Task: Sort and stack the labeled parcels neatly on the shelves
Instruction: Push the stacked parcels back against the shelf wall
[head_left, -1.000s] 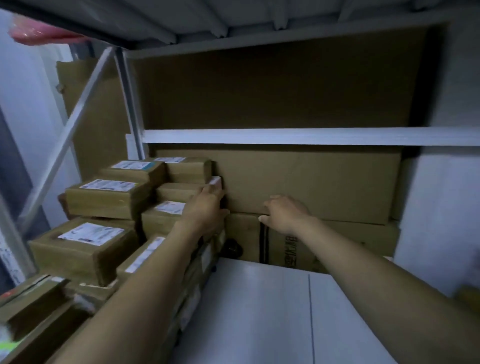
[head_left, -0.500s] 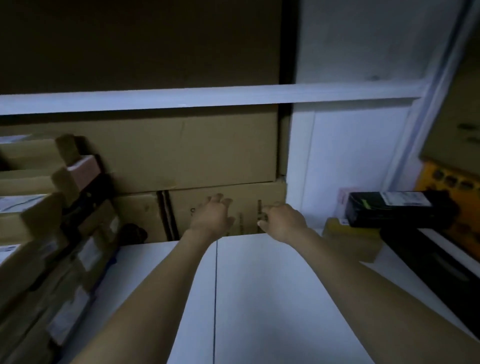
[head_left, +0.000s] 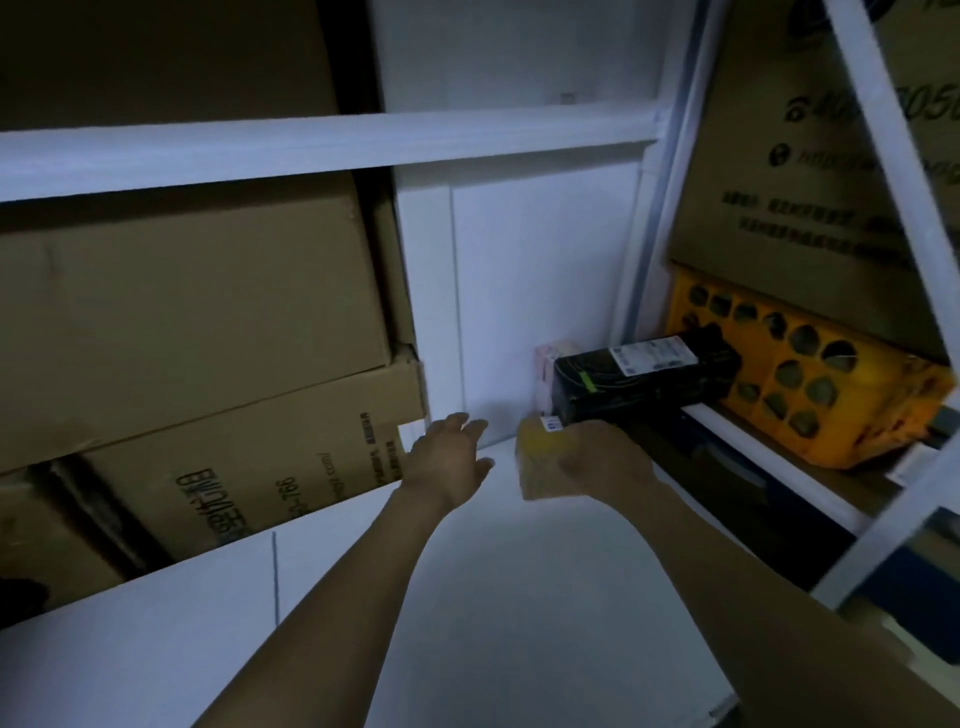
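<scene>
A small yellowish-brown parcel (head_left: 540, 457) with a tiny white label sits at the back right of the white shelf board (head_left: 493, 597). My right hand (head_left: 605, 460) is closed over its right side. Just to its left, my left hand (head_left: 449, 457) hovers with fingers spread and holds nothing. Directly behind the small parcel lies a long black parcel (head_left: 639, 382) with a white label on top, and a pink-white box (head_left: 548, 371) stands behind that.
Two large cardboard boxes (head_left: 197, 322) fill the back left of the shelf. A yellow perforated crate (head_left: 810, 384) sits in the neighbouring bay on the right, under another printed carton (head_left: 810, 171). A white upright and diagonal brace (head_left: 893, 130) separate the bays.
The view has swung right, away from the stacked labeled parcels on the left. Both hands moved right across the shelf; my right hand has closed onto the small yellowish parcel.
</scene>
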